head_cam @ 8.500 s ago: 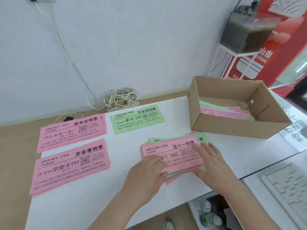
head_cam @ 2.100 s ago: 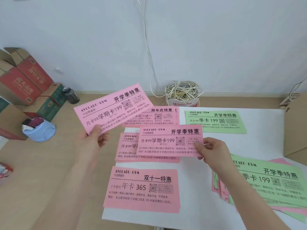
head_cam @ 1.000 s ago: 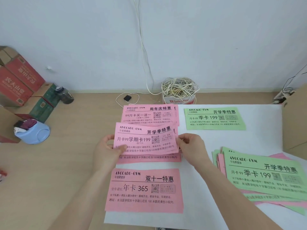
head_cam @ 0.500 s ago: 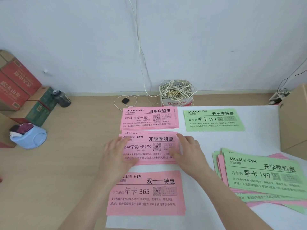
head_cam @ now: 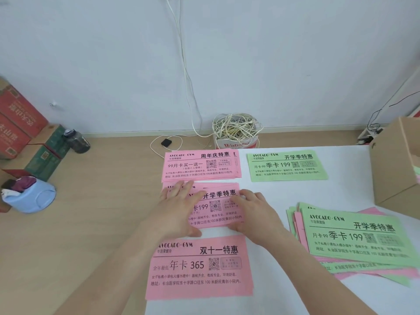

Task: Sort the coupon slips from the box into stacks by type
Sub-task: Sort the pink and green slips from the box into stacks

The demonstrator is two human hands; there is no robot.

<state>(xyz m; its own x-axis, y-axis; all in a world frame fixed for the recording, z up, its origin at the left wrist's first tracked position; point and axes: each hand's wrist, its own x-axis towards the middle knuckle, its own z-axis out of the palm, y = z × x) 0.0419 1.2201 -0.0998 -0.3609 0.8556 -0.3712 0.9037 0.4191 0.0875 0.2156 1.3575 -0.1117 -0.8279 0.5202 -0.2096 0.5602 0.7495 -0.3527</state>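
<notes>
On the white table (head_cam: pixel 272 194), left hand (head_cam: pixel 179 214) and right hand (head_cam: pixel 252 212) rest flat, gripping nothing, on the middle pink paper coupon stack (head_cam: pixel 219 209); squaring its edges wants light inward nudges.

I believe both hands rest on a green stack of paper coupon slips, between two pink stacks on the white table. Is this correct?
No. The head view shows the left hand and right hand resting on a pink stack of paper coupon slips, not green; it lies between the far pink stack and near pink stack on the white table.
</notes>
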